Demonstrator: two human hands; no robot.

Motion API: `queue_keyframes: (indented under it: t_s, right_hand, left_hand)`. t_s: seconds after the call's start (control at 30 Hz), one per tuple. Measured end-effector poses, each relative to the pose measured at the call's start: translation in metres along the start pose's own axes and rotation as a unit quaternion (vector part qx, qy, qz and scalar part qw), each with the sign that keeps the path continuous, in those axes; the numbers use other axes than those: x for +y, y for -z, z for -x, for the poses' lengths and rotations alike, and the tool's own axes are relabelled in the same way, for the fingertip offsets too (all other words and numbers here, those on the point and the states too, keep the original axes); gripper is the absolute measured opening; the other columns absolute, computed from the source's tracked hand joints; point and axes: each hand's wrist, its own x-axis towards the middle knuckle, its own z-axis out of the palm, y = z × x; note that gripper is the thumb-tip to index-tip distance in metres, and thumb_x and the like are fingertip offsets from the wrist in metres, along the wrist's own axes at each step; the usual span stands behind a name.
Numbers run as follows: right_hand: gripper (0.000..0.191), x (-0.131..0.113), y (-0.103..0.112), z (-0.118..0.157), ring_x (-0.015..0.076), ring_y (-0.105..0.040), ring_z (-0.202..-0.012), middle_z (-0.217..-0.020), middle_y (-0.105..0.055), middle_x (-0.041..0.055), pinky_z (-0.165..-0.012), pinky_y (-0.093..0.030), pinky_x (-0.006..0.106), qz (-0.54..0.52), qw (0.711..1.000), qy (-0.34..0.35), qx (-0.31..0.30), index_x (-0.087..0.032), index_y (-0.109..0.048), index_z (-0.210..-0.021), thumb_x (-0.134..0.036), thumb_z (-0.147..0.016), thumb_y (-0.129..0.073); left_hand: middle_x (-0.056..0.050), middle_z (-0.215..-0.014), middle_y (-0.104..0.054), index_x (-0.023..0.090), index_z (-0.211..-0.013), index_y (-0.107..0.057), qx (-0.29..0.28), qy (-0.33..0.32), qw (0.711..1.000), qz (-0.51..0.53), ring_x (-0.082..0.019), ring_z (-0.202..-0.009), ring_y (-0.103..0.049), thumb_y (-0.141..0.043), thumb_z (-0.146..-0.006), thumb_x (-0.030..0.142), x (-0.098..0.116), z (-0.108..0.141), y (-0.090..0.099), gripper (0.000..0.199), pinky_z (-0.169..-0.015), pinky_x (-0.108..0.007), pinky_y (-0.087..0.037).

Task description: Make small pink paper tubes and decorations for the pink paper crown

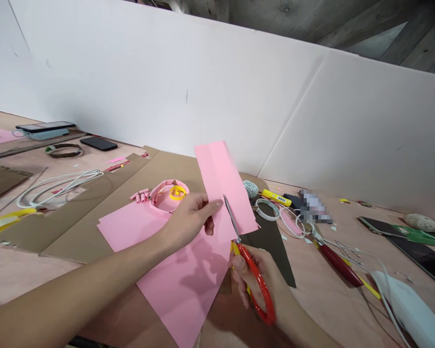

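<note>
My left hand pinches the left edge of a pink paper strip, held up over the work surface. In my right hand are scissors with red handles; their blades lie in a cut running up the strip from its lower edge. Larger pink sheets lie beneath both hands on brown cardboard. Behind my left wrist rests a pink paper ring with a yellow paper coil inside and small pink rolls beside it.
At right are a tape roll, a yellow glue stick, a dark red handled tool, white cables and a white power bank. Phones and a coiled white cable lie left. A white panel stands behind.
</note>
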Motion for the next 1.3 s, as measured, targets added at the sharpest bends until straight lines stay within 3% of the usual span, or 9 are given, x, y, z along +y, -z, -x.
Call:
queue_keyframes:
  t_s: [0.3,0.6,0.8,1.03,1.3]
  right_hand:
    - [0.061,-0.002,0.001,0.001,0.0094,-0.042,-0.028,-0.042,-0.042,-0.0079,-0.03,-0.024,0.02,0.006,1.0,-0.007,0.0,-0.021,-0.051,-0.075,-0.08,-0.068,-0.066]
    - [0.061,-0.011,0.004,0.007,0.0083,-0.044,-0.032,-0.043,-0.047,-0.0053,-0.034,-0.026,0.02,0.012,1.0,0.009,0.0,-0.02,-0.05,-0.07,-0.08,-0.071,-0.065]
    - [0.066,-0.009,0.001,0.002,0.0089,-0.041,-0.03,-0.043,-0.041,-0.0081,-0.032,-0.027,0.02,0.01,1.0,0.007,0.005,-0.019,-0.057,-0.08,-0.082,-0.066,-0.066]
    - [0.064,-0.008,0.001,0.003,0.0076,-0.038,-0.03,-0.045,-0.041,-0.0086,-0.032,-0.033,0.021,0.001,1.0,0.003,0.014,-0.017,-0.062,-0.083,-0.077,-0.064,-0.072]
    - [0.065,-0.009,-0.002,0.003,0.0084,-0.039,-0.029,-0.045,-0.038,-0.0087,-0.029,-0.029,0.021,-0.003,1.0,0.001,0.02,-0.018,-0.061,-0.079,-0.078,-0.06,-0.074]
  left_hand:
    - [0.0,-0.051,-0.058,0.016,-0.059,-0.056,-0.003,-0.003,1.0,0.011,-0.012,-0.047,-0.057,-0.056,-0.094,0.037,0.002,0.001,-0.001,0.041,-0.051,-0.024,-0.045]
    - [0.0,-0.052,-0.06,0.016,-0.063,-0.059,-0.043,0.006,0.999,0.016,-0.014,-0.048,-0.057,-0.055,-0.095,0.04,-0.005,0.004,-0.003,0.04,-0.054,-0.026,-0.045]
    - [-0.001,-0.051,-0.06,0.016,-0.061,-0.061,-0.053,0.008,0.998,0.016,-0.014,-0.047,-0.057,-0.057,-0.094,0.039,-0.004,0.003,-0.003,0.04,-0.054,-0.027,-0.045]
    - [0.001,-0.05,-0.058,0.018,-0.061,-0.055,0.008,0.005,1.0,0.019,-0.014,-0.046,-0.057,-0.058,-0.093,0.046,0.0,0.001,-0.001,0.043,-0.051,-0.026,-0.043]
    - [0.001,-0.048,-0.059,0.017,-0.057,-0.056,0.004,0.006,1.0,0.002,-0.013,-0.046,-0.058,-0.056,-0.094,0.037,0.0,0.002,-0.001,0.043,-0.055,-0.026,-0.045]
